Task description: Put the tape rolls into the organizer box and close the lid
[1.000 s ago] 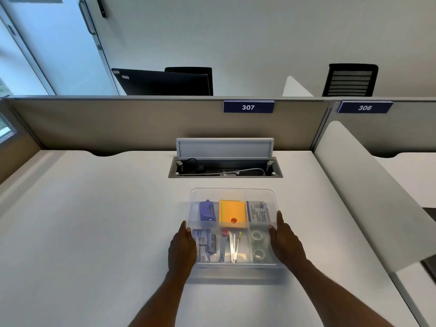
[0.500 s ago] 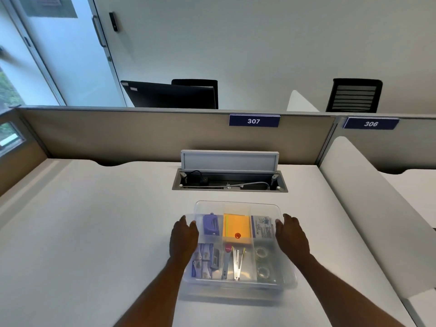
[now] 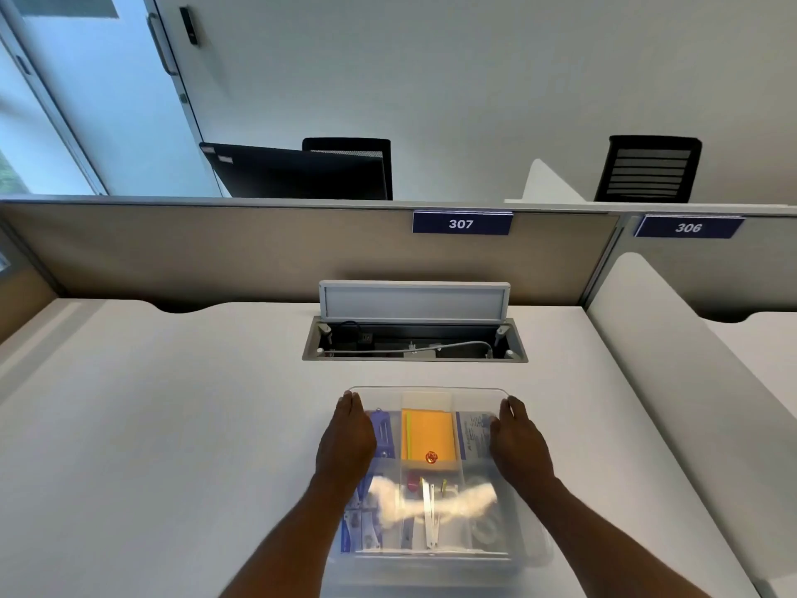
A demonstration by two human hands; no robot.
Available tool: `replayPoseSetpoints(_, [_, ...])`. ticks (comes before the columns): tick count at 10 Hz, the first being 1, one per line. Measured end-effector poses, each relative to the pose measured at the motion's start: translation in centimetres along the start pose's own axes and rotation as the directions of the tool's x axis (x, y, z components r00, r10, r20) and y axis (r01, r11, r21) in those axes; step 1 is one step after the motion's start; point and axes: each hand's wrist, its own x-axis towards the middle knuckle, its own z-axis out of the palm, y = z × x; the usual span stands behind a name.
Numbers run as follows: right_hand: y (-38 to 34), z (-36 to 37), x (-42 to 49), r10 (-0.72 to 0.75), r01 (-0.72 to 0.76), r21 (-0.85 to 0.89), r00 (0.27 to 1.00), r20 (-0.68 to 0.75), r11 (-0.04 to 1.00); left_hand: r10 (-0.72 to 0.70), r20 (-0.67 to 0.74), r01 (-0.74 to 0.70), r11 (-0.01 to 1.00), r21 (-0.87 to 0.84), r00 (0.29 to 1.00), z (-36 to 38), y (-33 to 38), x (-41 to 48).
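The clear organizer box (image 3: 532, 550) sits on the white desk in front of me, with its transparent lid (image 3: 427, 397) lying on top. Through the lid I see the tape rolls (image 3: 485, 528) in the near right compartment, partly washed out by glare. My left hand (image 3: 345, 442) lies flat on the lid's left side near the far corner. On the right side, my right hand (image 3: 517, 446) rests the same way. Neither hand wraps around anything. Other compartments hold an orange pad, blue stationery and small tools.
A cable hatch (image 3: 414, 343) with its flap raised is sunk into the desk just beyond the box. A beige partition (image 3: 215, 248) closes the back, and a white divider (image 3: 673, 360) runs along the right. Chairs and a monitor stand behind the partition.
Both hands slid forward along the lid from the box's middle sides to its far corners. The box now sits lower and nearer in view.
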Motion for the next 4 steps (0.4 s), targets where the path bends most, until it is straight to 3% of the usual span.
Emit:
replayPoseSetpoints(1, [0.4,0.4,0.0,0.03,-0.031,0.065,0.999,0.016,0.997,0.003,0.002,-0.003,1.0,-0.029,1.0,0.3,-0.2,0.1])
replayPoseSetpoints(3, [0.1,0.1,0.2,-0.08,0.069,-0.225,0.996,-0.041,0.972,0.048,0.03,-0.051,0.995,0.082,0.998,-0.2,0.2,-0.3])
replayPoseSetpoints(4, [-2.0,-1.6,1.1,-0.117,0.102,-0.228,0.992,-0.054,0.968,0.146,-0.034,-0.139,0.976,0.166,0.989,-1.3,2.1,0.1])
